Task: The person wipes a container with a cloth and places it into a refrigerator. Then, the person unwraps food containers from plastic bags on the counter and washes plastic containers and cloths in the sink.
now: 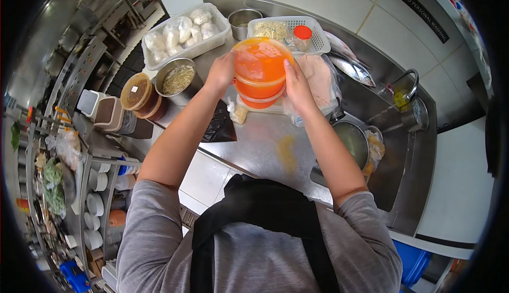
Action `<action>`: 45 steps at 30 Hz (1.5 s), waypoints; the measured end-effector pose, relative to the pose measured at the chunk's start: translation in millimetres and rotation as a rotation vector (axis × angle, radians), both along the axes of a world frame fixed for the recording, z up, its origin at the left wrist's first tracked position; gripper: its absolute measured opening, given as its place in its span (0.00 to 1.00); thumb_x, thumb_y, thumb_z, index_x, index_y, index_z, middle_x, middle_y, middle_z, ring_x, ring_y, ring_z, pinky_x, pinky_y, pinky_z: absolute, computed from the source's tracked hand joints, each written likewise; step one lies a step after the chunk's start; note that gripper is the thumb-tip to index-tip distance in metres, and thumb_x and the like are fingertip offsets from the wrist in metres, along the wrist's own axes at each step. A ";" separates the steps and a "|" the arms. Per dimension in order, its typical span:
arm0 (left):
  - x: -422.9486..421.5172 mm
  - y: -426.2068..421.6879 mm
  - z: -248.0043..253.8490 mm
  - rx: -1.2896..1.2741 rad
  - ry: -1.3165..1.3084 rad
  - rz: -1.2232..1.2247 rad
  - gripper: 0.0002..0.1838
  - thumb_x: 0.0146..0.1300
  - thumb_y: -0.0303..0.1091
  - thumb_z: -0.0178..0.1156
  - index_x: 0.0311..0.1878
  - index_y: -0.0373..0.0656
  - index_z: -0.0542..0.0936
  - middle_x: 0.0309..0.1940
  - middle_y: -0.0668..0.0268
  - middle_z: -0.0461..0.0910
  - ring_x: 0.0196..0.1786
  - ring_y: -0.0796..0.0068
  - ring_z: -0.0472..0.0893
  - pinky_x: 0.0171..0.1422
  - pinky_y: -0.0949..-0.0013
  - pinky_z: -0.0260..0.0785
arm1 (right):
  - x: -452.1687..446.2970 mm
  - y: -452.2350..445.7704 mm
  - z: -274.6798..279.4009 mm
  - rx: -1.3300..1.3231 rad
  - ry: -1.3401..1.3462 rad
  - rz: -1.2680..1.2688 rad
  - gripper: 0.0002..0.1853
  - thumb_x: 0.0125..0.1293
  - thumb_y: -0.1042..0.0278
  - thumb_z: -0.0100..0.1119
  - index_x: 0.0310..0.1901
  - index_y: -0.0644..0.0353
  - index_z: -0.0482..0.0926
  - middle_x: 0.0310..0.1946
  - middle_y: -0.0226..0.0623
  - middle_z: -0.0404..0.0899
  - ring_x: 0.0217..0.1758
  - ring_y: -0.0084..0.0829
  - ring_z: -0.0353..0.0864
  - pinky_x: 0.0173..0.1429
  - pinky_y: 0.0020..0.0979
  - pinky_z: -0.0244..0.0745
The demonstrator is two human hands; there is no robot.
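Note:
My left hand [222, 71] and my right hand [298, 87] grip a round plastic tub [261, 62] from its two sides, over the steel counter. Its contents are bright orange and a clear lid covers it. A second orange layer shows below its rim; I cannot tell whether that is another tub stacked underneath. Behind my right fingers lies a pale pink slab of meat or fish [316, 78] in clear plastic. A small knotted bag [238, 113] of something yellowish sits just below the tub. Left of my left hand stands a steel pot [177, 80] holding pale strands in liquid.
Wrapped white bundles fill a white crate [216, 45] at the back. A perforated basket [319, 37] holds noodle-like strands and a red-lidded jar [303, 34]. Whole fish [351, 70] lie by the wall. Brown-filled tubs [139, 94] stand left; the sink [395, 171] with running tap is right.

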State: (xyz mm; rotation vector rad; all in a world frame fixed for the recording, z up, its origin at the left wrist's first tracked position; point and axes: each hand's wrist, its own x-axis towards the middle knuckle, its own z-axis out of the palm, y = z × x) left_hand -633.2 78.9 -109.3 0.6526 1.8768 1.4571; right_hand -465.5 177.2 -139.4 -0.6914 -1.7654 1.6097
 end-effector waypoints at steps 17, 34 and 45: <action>-28.6 20.7 -117.0 0.453 -0.678 -0.302 0.35 0.71 0.59 0.31 0.67 0.39 0.61 0.66 0.61 0.63 0.68 0.68 0.62 0.72 0.66 0.48 | -14.0 -73.5 -50.5 -0.491 0.177 -0.362 0.42 0.67 0.32 0.29 0.72 0.56 0.41 0.72 0.38 0.44 0.75 0.38 0.42 0.72 0.54 0.38; 12.9 -0.4 -74.8 0.594 -0.488 -0.322 0.25 0.74 0.46 0.32 0.63 0.39 0.63 0.62 0.61 0.66 0.66 0.69 0.64 0.69 0.66 0.54 | -5.7 -100.3 -34.8 -0.424 0.307 -0.390 0.30 0.72 0.40 0.27 0.71 0.40 0.43 0.69 0.29 0.51 0.71 0.31 0.51 0.61 0.56 0.61; 133.8 -30.1 -3.5 0.664 -0.435 -0.550 0.27 0.75 0.47 0.29 0.69 0.39 0.56 0.67 0.57 0.59 0.70 0.67 0.57 0.73 0.67 0.46 | 117.9 -143.9 42.8 -0.308 0.247 -0.566 0.31 0.71 0.37 0.26 0.68 0.47 0.52 0.66 0.31 0.59 0.67 0.30 0.61 0.59 0.48 0.65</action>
